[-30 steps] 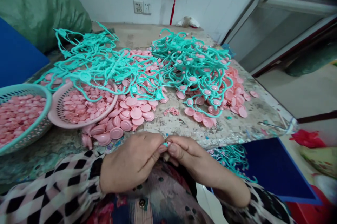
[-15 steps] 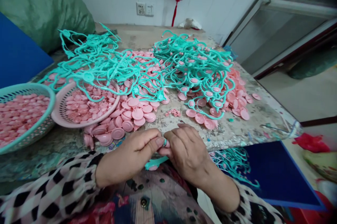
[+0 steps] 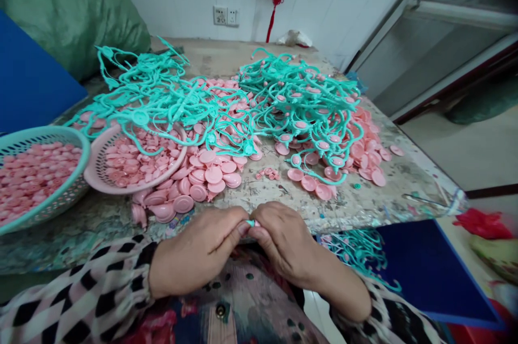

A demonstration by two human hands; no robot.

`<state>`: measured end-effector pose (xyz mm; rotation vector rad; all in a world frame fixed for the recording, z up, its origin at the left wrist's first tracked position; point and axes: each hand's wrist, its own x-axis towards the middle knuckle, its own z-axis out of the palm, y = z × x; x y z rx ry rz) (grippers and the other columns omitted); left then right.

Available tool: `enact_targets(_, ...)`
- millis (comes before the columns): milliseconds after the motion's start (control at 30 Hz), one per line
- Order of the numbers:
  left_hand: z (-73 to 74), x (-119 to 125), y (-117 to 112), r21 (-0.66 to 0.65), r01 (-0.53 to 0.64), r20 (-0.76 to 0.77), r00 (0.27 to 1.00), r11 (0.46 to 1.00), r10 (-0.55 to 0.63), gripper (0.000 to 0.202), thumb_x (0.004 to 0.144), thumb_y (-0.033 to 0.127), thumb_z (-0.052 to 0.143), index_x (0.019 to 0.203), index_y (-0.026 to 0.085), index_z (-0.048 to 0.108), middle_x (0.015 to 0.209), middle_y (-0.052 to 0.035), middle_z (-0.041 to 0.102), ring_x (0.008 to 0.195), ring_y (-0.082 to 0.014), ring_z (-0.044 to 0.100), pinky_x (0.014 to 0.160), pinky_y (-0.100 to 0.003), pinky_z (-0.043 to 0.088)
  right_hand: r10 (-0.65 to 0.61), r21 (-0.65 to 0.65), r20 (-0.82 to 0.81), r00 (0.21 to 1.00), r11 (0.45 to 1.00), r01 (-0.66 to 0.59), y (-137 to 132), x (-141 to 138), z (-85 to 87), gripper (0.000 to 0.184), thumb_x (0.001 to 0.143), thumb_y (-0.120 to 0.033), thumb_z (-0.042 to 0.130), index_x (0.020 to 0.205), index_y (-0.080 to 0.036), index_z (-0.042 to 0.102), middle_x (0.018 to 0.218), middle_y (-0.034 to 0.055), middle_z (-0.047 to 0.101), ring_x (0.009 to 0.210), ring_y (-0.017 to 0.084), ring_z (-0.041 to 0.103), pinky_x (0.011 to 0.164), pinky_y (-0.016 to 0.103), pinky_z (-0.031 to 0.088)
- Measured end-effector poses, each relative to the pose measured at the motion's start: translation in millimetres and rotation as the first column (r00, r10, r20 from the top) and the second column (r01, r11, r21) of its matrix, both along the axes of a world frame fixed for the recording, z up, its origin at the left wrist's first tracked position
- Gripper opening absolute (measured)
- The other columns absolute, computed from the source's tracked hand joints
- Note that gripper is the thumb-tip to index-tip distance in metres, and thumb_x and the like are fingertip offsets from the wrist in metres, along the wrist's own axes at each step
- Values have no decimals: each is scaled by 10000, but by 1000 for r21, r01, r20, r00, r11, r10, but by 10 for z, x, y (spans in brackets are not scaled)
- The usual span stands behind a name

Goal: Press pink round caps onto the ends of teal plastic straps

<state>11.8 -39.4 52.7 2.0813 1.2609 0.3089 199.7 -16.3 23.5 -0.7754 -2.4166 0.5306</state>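
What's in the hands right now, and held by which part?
A small teal plastic piece, pinched between the fingertips of the left hand and right hand. Only a sliver shows, so which part is gripped can't be told.

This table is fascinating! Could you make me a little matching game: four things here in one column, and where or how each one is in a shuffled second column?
Things:
1. small teal piece
2. teal basket
3. red tassel
4. teal tangle

Places:
A. hanging on the wall
B. pinched between the fingers of both hands
C. heaped on the table
D. full of pink discs

Right pairs: 1-B, 2-D, 3-A, 4-C
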Motion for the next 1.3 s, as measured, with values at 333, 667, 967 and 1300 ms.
enact_targets(333, -54, 44, -79, 253, 71, -76, 996, 965, -53, 274, 960, 206, 250, 807, 183, 476, 720, -25, 575, 675, -171, 538, 630, -289, 394, -45, -761, -290, 956, 617, -202, -37, 8, 0, 382, 978, -444, 321, 705, -193, 414, 629, -47, 369, 554, 85, 356, 502, 210, 336)
enact_targets(667, -19, 59, -1, 138, -2, 34, 999, 990, -3, 277, 987, 276, 271, 853, 185, 495, 769, -4, 585, 733, -150, 559, 673, -270, 409, -72, -625, -177, 982, 778, -56, -11, 116, 101, 403, 998, -403, 275, 799, -176, 542, 730, 7, 547, 712, 127, 535, 673, 268, 451)
enact_targets(967, 51, -20, 31, 81, -102, 100, 991, 991, 94, 261, 975, 300, 336, 940, 203, 575, 893, -5, 662, 826, -155, 600, 716, -265, 426, -300, 36, 132, 945, 954, 298, -139, 416, -113, 209, 932, -265, 479, 1044, -169, 627, 841, 72, 569, 752, 172, 561, 659, 306, 481)
enact_targets(1300, 114, -216, 110, -46, -174, 357, 917, 984, 179, 359, 966, 368, 365, 880, 196, 669, 914, -23, 679, 902, -152, 617, 827, -260, 466, -236, 339, -71, 969, 908, 246, 22, 241, -69, 343, 870, -37, 441, 1195, -116, 515, 917, 101, 655, 851, 189, 591, 748, 336, 517)
